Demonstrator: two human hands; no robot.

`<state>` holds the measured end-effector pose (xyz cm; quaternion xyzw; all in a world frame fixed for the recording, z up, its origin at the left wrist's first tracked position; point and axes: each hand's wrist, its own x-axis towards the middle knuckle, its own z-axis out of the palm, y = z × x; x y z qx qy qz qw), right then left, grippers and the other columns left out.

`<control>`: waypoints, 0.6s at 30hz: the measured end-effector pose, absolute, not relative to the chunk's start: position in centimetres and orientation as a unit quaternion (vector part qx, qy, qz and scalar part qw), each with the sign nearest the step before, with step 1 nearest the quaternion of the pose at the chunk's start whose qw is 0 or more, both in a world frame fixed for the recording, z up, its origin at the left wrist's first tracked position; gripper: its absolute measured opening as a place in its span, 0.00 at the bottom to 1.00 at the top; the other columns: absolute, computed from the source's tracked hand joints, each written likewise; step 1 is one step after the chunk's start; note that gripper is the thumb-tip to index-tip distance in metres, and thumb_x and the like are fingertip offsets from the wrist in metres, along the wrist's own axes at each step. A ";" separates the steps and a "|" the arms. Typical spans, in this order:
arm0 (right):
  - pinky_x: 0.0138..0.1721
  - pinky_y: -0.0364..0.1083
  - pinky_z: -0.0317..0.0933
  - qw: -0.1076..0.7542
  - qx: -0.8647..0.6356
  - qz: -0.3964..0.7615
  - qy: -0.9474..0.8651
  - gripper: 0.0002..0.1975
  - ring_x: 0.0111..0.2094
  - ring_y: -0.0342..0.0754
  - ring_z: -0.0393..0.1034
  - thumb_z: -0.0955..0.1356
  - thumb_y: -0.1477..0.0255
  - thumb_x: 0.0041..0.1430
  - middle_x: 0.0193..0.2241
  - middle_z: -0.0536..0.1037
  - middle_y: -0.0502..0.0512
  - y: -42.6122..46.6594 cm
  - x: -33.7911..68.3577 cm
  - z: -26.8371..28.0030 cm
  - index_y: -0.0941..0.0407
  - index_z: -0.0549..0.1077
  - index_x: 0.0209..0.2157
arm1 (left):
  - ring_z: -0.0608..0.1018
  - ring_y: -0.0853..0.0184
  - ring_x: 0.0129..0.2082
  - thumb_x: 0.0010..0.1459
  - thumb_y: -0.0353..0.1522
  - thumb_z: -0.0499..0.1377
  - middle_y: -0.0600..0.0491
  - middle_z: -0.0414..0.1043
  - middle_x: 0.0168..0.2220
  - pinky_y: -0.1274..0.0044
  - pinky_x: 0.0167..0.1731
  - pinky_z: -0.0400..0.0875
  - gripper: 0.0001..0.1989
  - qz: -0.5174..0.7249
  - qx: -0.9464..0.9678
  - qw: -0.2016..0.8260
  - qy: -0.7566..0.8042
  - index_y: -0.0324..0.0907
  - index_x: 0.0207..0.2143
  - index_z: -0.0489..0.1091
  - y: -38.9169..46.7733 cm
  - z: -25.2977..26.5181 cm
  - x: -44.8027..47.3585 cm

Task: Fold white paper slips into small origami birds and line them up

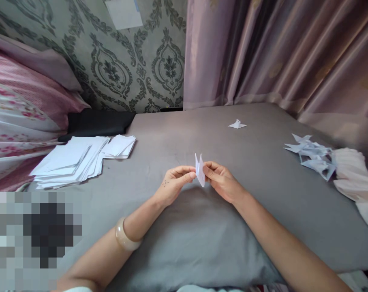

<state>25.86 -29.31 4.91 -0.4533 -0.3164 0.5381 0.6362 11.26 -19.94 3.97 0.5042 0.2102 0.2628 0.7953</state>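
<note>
Between my two hands, a small piece of folded white paper (pixel 200 170) stands upright, with two thin points at its top. My left hand (pixel 178 180) pinches its left side between thumb and fingers. On the other side, my right hand (pixel 222 179) grips it the same way, thumb against fingertips. The paper is held above the grey sheet (pixel 172 227). A single folded paper crane (pixel 238 124) sits farther back, right of centre. More folded paper cranes (pixel 316 156) lie in a heap at the right.
At the left lie a stack of white paper sheets (pixel 71 162) and a smaller stack of cut paper (pixel 120 146). Behind them is a black flat item (pixel 101 121). Whitish cloth (pixel 354 174) bunches at the right, beside pink curtains (pixel 263 52). A patterned wall (pixel 138 61) stands behind.
</note>
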 end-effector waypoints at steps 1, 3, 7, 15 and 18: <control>0.36 0.44 0.60 0.636 -0.458 0.536 -0.313 0.11 0.30 0.42 0.68 0.71 0.61 0.54 0.27 0.76 0.49 -29.3 25.8 4.9 0.54 0.75 0.31 | 0.70 0.73 0.27 0.47 0.36 0.69 0.54 0.74 0.27 0.78 0.33 0.64 0.11 0.264 0.503 0.795 0.212 0.41 0.33 0.78 -19.9 4.0 11.3; 0.36 0.44 0.59 0.639 -0.478 0.522 -0.303 0.11 0.30 0.42 0.68 0.71 0.60 0.53 0.27 0.76 0.49 -29.2 25.7 4.7 0.54 0.75 0.30 | 0.71 0.73 0.28 0.47 0.36 0.69 0.53 0.74 0.28 0.78 0.34 0.64 0.11 0.273 0.497 0.797 0.206 0.40 0.33 0.78 -19.9 4.0 11.3; 0.36 0.45 0.60 0.639 -0.502 0.500 -0.299 0.12 0.29 0.42 0.67 0.72 0.59 0.51 0.27 0.76 0.49 -29.2 25.7 4.6 0.54 0.75 0.30 | 0.73 0.73 0.30 0.46 0.34 0.69 0.54 0.76 0.30 0.78 0.35 0.64 0.11 0.282 0.482 0.806 0.199 0.41 0.33 0.77 -19.9 3.9 11.3; 0.39 0.46 0.62 0.625 -0.491 0.505 -0.337 0.12 0.32 0.44 0.70 0.70 0.59 0.54 0.28 0.77 0.50 -29.4 25.8 4.8 0.54 0.74 0.32 | 0.71 0.75 0.26 0.51 0.35 0.66 0.54 0.74 0.27 0.79 0.33 0.64 0.08 0.273 0.491 0.802 0.203 0.39 0.31 0.77 -19.9 3.9 11.4; 0.40 0.46 0.62 0.615 -0.513 0.478 -0.361 0.10 0.33 0.44 0.70 0.70 0.62 0.54 0.29 0.77 0.50 -29.5 25.6 4.9 0.54 0.74 0.33 | 0.71 0.75 0.25 0.50 0.33 0.67 0.55 0.73 0.25 0.80 0.31 0.64 0.07 0.269 0.491 0.803 0.203 0.39 0.31 0.76 -19.9 4.0 11.4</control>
